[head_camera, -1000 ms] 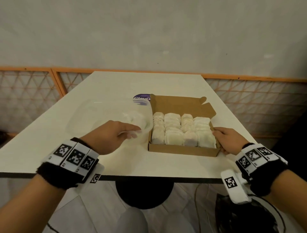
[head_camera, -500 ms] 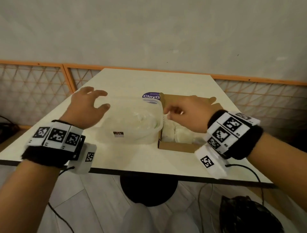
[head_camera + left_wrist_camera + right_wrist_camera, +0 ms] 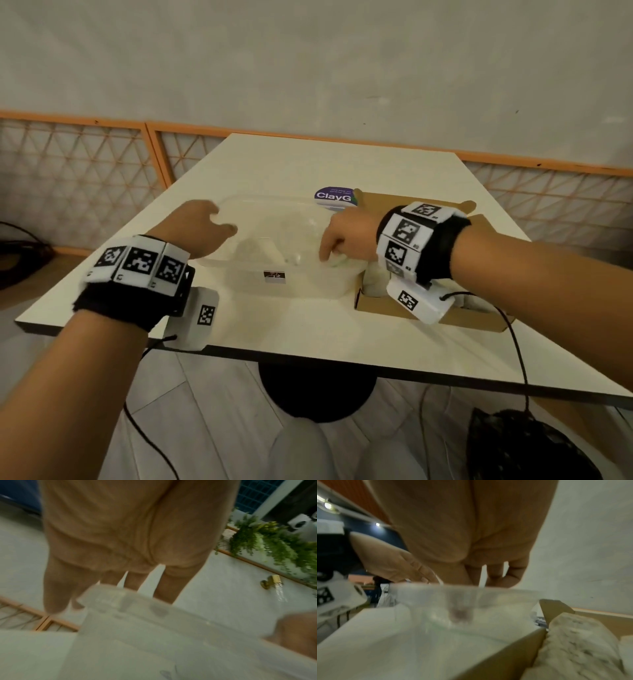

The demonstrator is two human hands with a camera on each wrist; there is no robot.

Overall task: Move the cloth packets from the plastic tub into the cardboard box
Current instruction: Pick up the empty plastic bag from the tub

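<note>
A clear plastic tub (image 3: 308, 286) stands on the table, touching the left side of the cardboard box (image 3: 383, 310). A pale cloth packet (image 3: 255, 251) shows dimly inside the tub. My left hand (image 3: 205, 226) reaches over the tub's left rim with fairly straight fingers and the thumb spread. My right hand (image 3: 337, 240) dips into the tub's right end, fingers bent downward, with nothing seen in them. Its wrist hides most of the box. White packets (image 3: 373, 284) fill the box. In the right wrist view the packets (image 3: 582, 642) lie beside the tub wall (image 3: 471, 601).
A lid with a purple label (image 3: 334, 197) lies behind the tub. The cream table (image 3: 308, 161) has bare room at the back and the front. An orange lattice railing (image 3: 85, 164) runs behind it. A dark bag (image 3: 531, 445) sits on the floor at the right.
The tub has been set down flat beside the box. My left hand let it go, then came back to its left rim. My right hand left the box's corner and reached into the tub.
</note>
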